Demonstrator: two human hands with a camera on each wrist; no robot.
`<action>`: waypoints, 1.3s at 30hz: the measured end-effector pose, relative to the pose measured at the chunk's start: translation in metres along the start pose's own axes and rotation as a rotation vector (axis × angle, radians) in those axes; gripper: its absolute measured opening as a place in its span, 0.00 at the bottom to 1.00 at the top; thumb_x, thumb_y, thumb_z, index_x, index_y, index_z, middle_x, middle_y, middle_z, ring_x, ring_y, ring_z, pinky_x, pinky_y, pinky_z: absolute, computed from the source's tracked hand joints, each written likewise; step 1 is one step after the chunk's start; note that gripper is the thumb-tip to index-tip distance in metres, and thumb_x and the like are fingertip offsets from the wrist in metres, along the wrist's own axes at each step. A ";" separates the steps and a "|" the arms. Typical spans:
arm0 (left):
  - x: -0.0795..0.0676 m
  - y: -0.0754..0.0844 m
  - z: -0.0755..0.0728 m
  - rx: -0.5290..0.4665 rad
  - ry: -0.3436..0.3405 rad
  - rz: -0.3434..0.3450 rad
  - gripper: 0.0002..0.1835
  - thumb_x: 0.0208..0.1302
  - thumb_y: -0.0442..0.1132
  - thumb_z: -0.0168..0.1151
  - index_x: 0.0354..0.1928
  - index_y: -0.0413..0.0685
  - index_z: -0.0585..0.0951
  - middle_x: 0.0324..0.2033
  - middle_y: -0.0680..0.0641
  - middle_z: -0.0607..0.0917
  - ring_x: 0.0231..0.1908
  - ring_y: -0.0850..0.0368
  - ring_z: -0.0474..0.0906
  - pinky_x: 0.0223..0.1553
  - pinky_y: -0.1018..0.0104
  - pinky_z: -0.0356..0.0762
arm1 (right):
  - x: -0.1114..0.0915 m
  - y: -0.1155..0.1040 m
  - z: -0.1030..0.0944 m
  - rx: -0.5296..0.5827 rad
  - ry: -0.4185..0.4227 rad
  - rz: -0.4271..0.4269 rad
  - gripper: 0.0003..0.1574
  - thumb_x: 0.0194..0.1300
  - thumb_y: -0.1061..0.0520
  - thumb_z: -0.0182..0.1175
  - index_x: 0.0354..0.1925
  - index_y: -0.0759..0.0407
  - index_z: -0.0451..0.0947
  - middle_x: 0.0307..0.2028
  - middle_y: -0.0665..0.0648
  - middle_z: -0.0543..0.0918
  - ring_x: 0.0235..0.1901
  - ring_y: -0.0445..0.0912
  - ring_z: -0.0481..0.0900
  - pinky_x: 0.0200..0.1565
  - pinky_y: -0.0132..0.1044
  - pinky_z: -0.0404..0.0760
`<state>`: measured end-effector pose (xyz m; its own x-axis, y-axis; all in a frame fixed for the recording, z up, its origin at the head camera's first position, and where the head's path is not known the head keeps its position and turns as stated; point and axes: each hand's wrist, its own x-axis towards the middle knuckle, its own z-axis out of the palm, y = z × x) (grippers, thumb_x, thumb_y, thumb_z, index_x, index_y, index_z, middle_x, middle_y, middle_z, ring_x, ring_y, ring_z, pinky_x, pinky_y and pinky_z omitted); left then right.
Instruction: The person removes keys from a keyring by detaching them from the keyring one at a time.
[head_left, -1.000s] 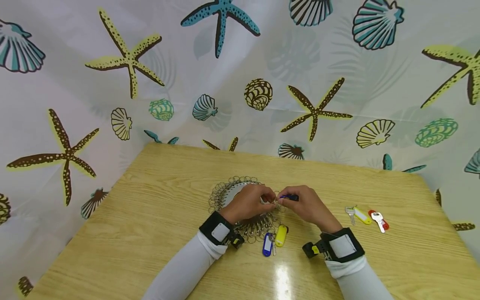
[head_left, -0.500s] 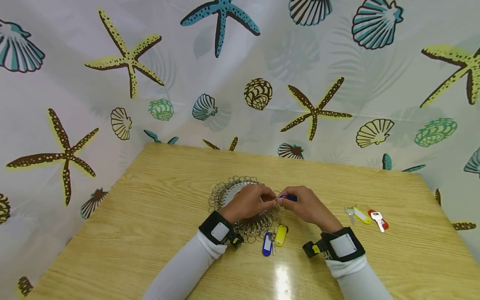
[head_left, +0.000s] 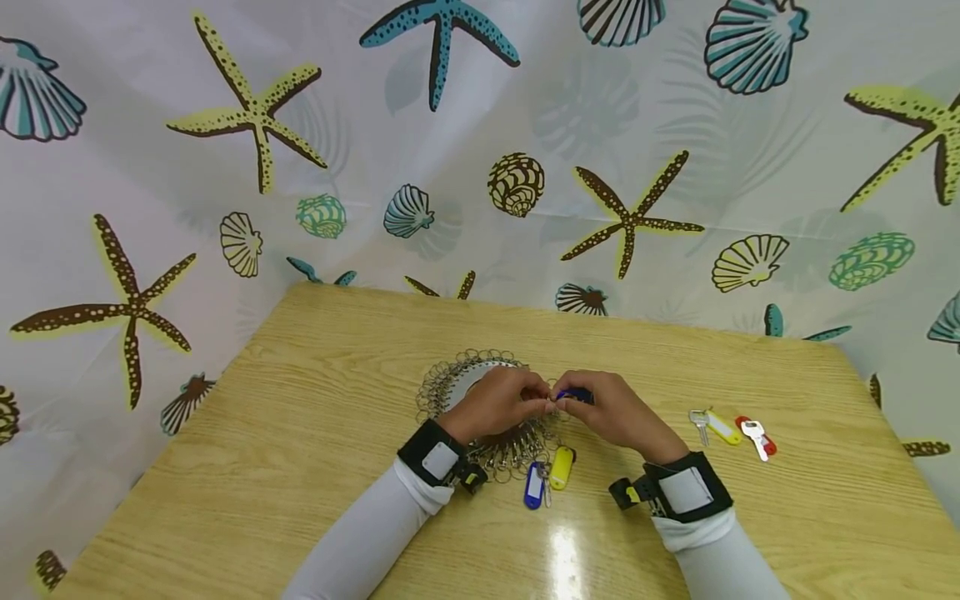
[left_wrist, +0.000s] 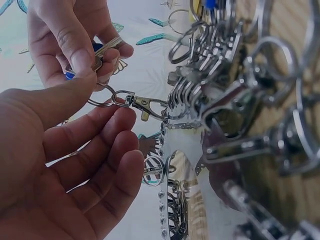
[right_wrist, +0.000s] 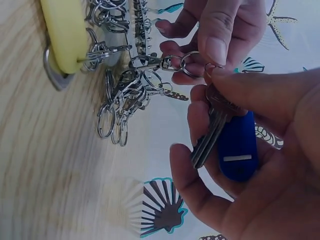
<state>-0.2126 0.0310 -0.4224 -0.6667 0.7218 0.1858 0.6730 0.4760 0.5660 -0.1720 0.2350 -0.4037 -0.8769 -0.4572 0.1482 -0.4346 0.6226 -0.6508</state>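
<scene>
At the right side of the disc (head_left: 459, 392), my left hand (head_left: 498, 404) pinched a split ring (right_wrist: 182, 65) on a clip (left_wrist: 142, 103). My right hand (head_left: 618, 414) gripped a key (right_wrist: 211, 131) plus blue tag (right_wrist: 237, 142). Over the last second both hands barely shifted; tag showed more blue, likely a slight turn. Probably meant linking unfinished; thumbs hid the join. Nearer: second blue tag (head_left: 533, 486), yellow tag (head_left: 561, 468). Well right: yellow-tagged key (head_left: 700, 423), red-tagged key (head_left: 756, 437).
</scene>
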 end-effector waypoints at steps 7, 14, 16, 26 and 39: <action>0.001 0.002 -0.001 0.019 0.006 -0.006 0.12 0.67 0.45 0.61 0.45 0.47 0.85 0.34 0.53 0.86 0.31 0.66 0.80 0.33 0.74 0.77 | 0.000 -0.002 0.000 -0.059 0.034 -0.021 0.05 0.66 0.62 0.61 0.39 0.55 0.82 0.36 0.51 0.84 0.32 0.43 0.79 0.34 0.39 0.79; 0.001 0.001 -0.001 0.005 0.003 -0.027 0.11 0.64 0.45 0.63 0.43 0.47 0.85 0.33 0.53 0.85 0.31 0.66 0.79 0.34 0.74 0.77 | 0.000 -0.004 0.000 -0.023 0.000 0.045 0.05 0.67 0.60 0.61 0.39 0.54 0.83 0.35 0.52 0.84 0.28 0.43 0.76 0.31 0.37 0.74; 0.001 0.000 0.000 0.000 0.002 -0.030 0.11 0.63 0.45 0.64 0.43 0.48 0.85 0.33 0.54 0.85 0.31 0.66 0.79 0.33 0.75 0.77 | -0.001 -0.004 0.000 -0.007 -0.015 0.068 0.05 0.68 0.60 0.60 0.40 0.55 0.83 0.34 0.54 0.84 0.26 0.43 0.74 0.30 0.37 0.72; 0.001 -0.001 0.000 0.007 0.019 -0.013 0.09 0.62 0.43 0.66 0.41 0.49 0.83 0.35 0.53 0.84 0.36 0.64 0.79 0.37 0.72 0.78 | 0.000 -0.005 0.000 0.012 0.007 0.119 0.06 0.69 0.59 0.58 0.40 0.58 0.82 0.31 0.58 0.83 0.23 0.43 0.75 0.26 0.37 0.74; 0.001 -0.001 0.001 0.028 0.013 -0.007 0.12 0.65 0.45 0.63 0.46 0.48 0.83 0.37 0.53 0.84 0.37 0.63 0.80 0.39 0.70 0.78 | 0.002 -0.004 0.005 -0.120 0.092 0.069 0.04 0.66 0.61 0.61 0.38 0.57 0.82 0.31 0.51 0.82 0.23 0.44 0.71 0.28 0.36 0.70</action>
<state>-0.2134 0.0320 -0.4232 -0.6757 0.7116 0.1925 0.6767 0.4952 0.5448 -0.1710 0.2286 -0.4045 -0.9184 -0.3538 0.1770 -0.3887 0.7244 -0.5693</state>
